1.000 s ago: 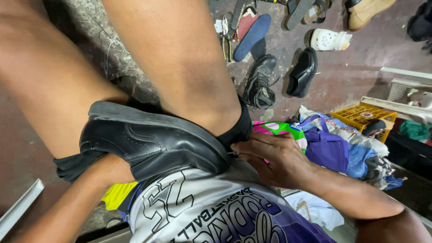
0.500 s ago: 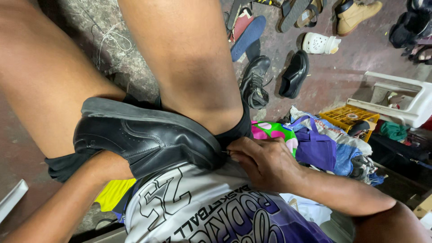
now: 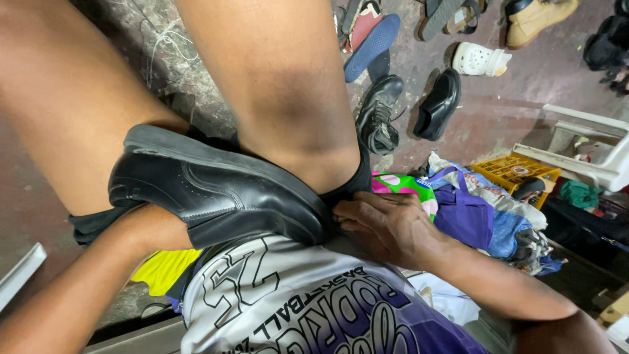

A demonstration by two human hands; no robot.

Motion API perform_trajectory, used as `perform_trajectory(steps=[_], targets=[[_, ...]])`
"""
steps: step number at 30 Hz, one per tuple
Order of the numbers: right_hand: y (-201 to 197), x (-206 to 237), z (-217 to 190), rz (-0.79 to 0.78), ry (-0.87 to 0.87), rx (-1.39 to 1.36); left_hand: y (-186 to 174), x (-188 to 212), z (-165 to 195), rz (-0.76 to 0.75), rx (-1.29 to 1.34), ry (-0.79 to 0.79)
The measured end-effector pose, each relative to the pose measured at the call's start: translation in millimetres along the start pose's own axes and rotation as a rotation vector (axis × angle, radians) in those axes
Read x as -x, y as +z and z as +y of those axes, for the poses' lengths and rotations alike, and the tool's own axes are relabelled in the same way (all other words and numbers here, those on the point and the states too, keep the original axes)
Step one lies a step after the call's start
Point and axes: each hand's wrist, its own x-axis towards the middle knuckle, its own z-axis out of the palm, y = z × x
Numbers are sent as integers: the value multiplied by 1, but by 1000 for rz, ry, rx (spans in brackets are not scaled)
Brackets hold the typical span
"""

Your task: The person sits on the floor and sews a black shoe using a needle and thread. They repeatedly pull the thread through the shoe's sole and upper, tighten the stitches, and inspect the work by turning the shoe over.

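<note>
black shoe (image 3: 216, 196) across lap | leather, stiff sole, light, smooth | right hand (image 3: 386, 226) fingers curled, pressing heel end | left hand (image 3: 154, 229) under shoe, grip unclear | grab sole edge

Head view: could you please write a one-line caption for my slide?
Black leather shoe lying across the person's lap, right hand at its heel end, left hand hidden behind it, more shoes on the floor.

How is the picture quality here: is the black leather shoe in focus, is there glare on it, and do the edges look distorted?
Head view: the black leather shoe is sharp, with soft highlights along its upper but no harsh glare; the right hand is evenly lit; the thighs close to the lens look oversized and stretched by the wide angle; the shoes on the floor remain fairly clear.
</note>
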Motion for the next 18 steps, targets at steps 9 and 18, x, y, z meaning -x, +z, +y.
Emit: perform_trajectory(steps=[9,18], targets=[[-15,0,12,19,-94,-6,7,-1,-10,3,-4,-11],[0,8,7,-12,111,-99,16,9,-11,39,0,-47]])
